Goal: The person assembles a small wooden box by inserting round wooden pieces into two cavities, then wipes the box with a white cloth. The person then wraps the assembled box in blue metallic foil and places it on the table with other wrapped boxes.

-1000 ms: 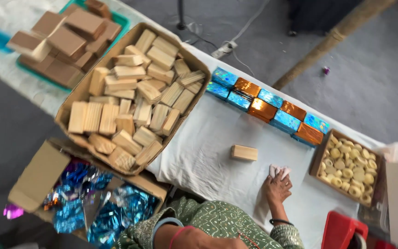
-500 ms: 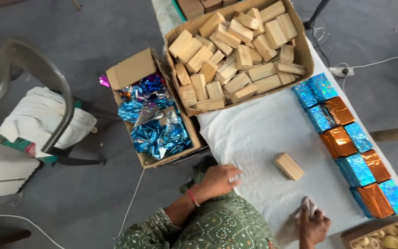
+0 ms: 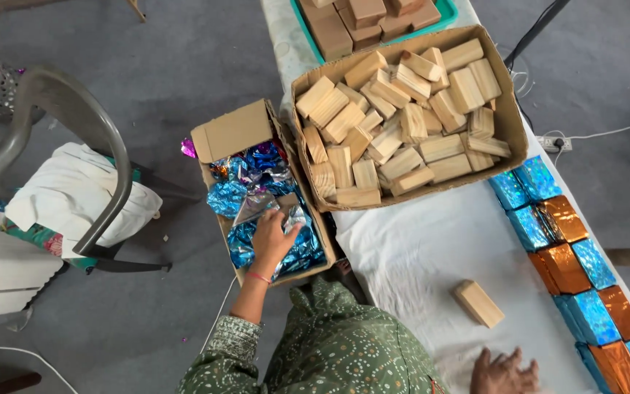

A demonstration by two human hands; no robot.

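The person's left hand (image 3: 273,241) reaches down into a small cardboard box (image 3: 236,131) that sits on the floor just beside the table (image 3: 402,255). Its fingers are spread and pressed onto the crinkled blue foil sheets (image 3: 257,182) heaped inside; from here I cannot tell whether that grip has closed on a sheet or merely rests on the pile. The right hand (image 3: 504,371) lies flat on the white cloth at the near edge of the table, fingers open, holding nothing. A single wooden block (image 3: 479,303) lies alone on the cloth, near that hand but apart from it. Farther back stands a large carton of wooden blocks (image 3: 406,117), filled to the brim. Along the right edge runs a row of wrapped blocks (image 3: 566,248) in blue and orange foil. Left of the boxes, a grey plastic chair (image 3: 67,146) carries a white cloth.
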